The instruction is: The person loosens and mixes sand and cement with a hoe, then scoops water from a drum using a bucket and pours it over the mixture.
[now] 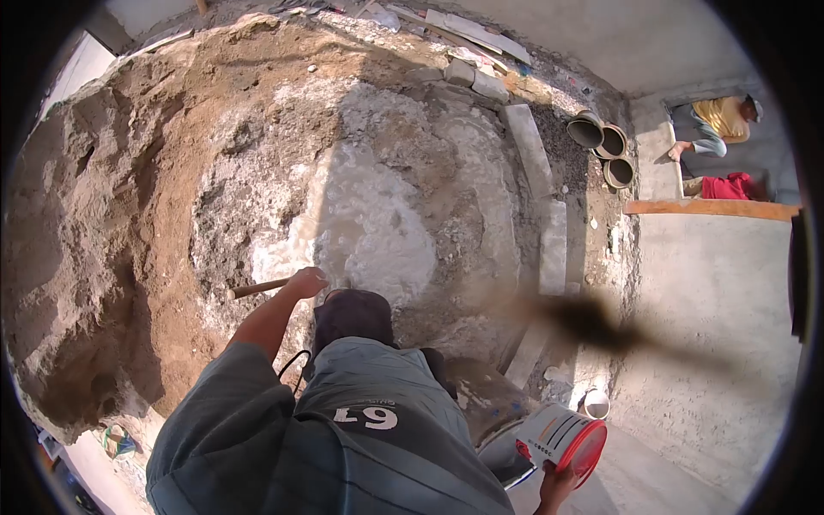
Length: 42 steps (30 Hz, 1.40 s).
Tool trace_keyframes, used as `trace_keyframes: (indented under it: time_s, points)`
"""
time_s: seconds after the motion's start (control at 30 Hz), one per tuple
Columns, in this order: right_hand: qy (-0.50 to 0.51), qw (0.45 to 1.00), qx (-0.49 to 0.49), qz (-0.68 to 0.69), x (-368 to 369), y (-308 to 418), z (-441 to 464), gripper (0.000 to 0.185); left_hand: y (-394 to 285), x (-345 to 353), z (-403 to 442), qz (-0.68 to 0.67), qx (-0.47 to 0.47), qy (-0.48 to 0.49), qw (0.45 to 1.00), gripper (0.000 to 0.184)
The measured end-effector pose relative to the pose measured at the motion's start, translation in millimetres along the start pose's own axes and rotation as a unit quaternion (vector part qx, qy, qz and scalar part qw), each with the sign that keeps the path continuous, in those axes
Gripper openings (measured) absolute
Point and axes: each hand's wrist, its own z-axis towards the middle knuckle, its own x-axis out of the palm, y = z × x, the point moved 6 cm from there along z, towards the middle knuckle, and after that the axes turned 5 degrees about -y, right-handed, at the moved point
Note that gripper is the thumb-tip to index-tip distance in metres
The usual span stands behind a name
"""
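Note:
Beyond my grey shirt, my left hand [307, 281] is closed round a wooden handle [257, 288] pointing left, above pale wet material [369, 232] on the ground. What the handle's other end joins is hidden. At the lower right, my right hand [559, 484] grips a white bucket [554, 429] with a red rim [587, 453], which lies tilted on its side. The dark fabric [353, 316] is just right of my left hand.
A dark, motion-blurred object [592, 323] crosses at right. Concrete blocks [553, 247] line the mix, with pipes [586, 130] beyond. Rough earth [94, 223] rises at left. Two people, in yellow [719, 118] and red [726, 186], are at a wall opening. A pipe end [596, 403] lies near the bucket.

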Motion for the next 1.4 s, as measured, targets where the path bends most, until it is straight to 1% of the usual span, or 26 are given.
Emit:
trace_keyframes:
  time_s: [0.07, 0.1, 0.17, 0.2, 0.27, 0.3, 0.33, 0.37, 0.4, 0.47, 0.57, 0.6, 0.63, 0.67, 0.73, 0.77, 0.87, 0.93, 1.0, 1.07, 1.1, 1.2, 1.27, 1.4]
  points:
    - [0.023, 0.999, 0.030, 0.029, 11, 41, 25, 0.040, -48, -94, -3, -0.087, -0.131, 0.014, 0.987, 0.033]
    - [0.013, 1.000, -0.008, 0.027, 22, 61, 41, 0.039, -27, -96, 2, -0.156, -0.164, 0.020, 0.974, 0.035]
    - [-0.002, 0.997, -0.077, 0.017, 43, 91, 64, 0.038, -9, -139, -1, -0.191, -0.199, -0.031, 0.961, 0.037]
    - [-0.003, 0.995, -0.103, 0.014, 49, 119, 76, 0.036, -2, -152, -6, -0.210, -0.218, -0.055, 0.951, 0.038]
    - [0.010, 0.989, -0.147, 0.008, 68, 170, 100, 0.033, 38, -162, -13, -0.209, -0.219, -0.127, 0.945, 0.039]
    - [0.021, 0.986, -0.166, 0.004, 84, 185, 115, 0.030, 50, -168, -20, -0.220, -0.244, -0.138, 0.934, 0.041]
    - [0.008, 0.971, -0.232, 0.057, 102, 196, 130, 0.028, 40, -188, -34, -0.246, -0.263, -0.140, 0.922, 0.041]
    - [0.028, 0.962, -0.264, 0.060, 116, 211, 144, 0.029, 42, -195, -44, -0.260, -0.269, -0.149, 0.915, 0.041]
    - [0.048, 0.959, -0.279, 0.036, 137, 216, 158, 0.029, 47, -199, -54, -0.273, -0.275, -0.160, 0.908, 0.041]
    - [0.072, 0.937, -0.340, -0.026, 162, 253, 178, 0.029, 47, -205, -79, -0.316, -0.291, -0.197, 0.881, 0.042]
    - [0.085, 0.868, -0.488, 0.027, 211, 287, 213, 0.028, 42, -203, -112, -0.348, -0.315, -0.239, 0.850, 0.042]
    - [0.116, 0.862, -0.494, 0.002, 227, 297, 225, 0.028, 40, -196, -124, -0.354, -0.324, -0.249, 0.841, 0.042]
    - [0.146, 0.853, -0.501, -0.023, 243, 307, 235, 0.027, 37, -193, -133, -0.320, -0.315, -0.272, 0.851, 0.040]
    - [0.175, 0.842, -0.508, -0.048, 258, 316, 246, 0.026, 34, -183, -142, -0.346, -0.339, -0.270, 0.832, 0.040]
    - [0.172, 0.808, -0.562, -0.038, 289, 335, 270, 0.023, 7, -189, -159, -0.394, -0.388, -0.270, 0.788, 0.039]
    - [0.174, 0.790, -0.587, -0.032, 304, 340, 278, 0.022, 4, -181, -164, -0.405, -0.379, -0.268, 0.788, 0.041]
    - [0.211, 0.760, -0.614, -0.027, 333, 367, 306, 0.022, -9, -155, -183, -0.416, -0.455, -0.277, 0.737, 0.042]
    - [0.221, 0.745, -0.629, -0.031, 345, 388, 320, 0.023, -3, -121, -193, -0.406, -0.481, -0.276, 0.726, 0.042]
    - [0.216, 0.729, -0.649, -0.032, 349, 408, 333, 0.023, -10, -110, -196, -0.376, -0.514, -0.249, 0.730, 0.043]
    - [0.208, 0.718, -0.664, -0.027, 351, 426, 338, 0.024, -27, -110, -195, -0.395, -0.540, -0.257, 0.697, 0.042]
    - [0.210, 0.715, -0.667, -0.023, 354, 433, 340, 0.024, -31, -106, -194, -0.413, -0.543, -0.262, 0.683, 0.041]
    - [0.249, 0.709, -0.659, -0.016, 368, 445, 358, 0.026, -42, -102, -188, -0.428, -0.543, -0.270, 0.670, 0.041]
    - [0.287, 0.706, -0.647, -0.018, 380, 449, 367, 0.027, -42, -100, -183, -0.430, -0.541, -0.272, 0.670, 0.041]
    - [0.304, 0.704, -0.642, 0.004, 384, 458, 376, 0.031, -49, -96, -177, -0.431, -0.534, -0.284, 0.670, 0.042]
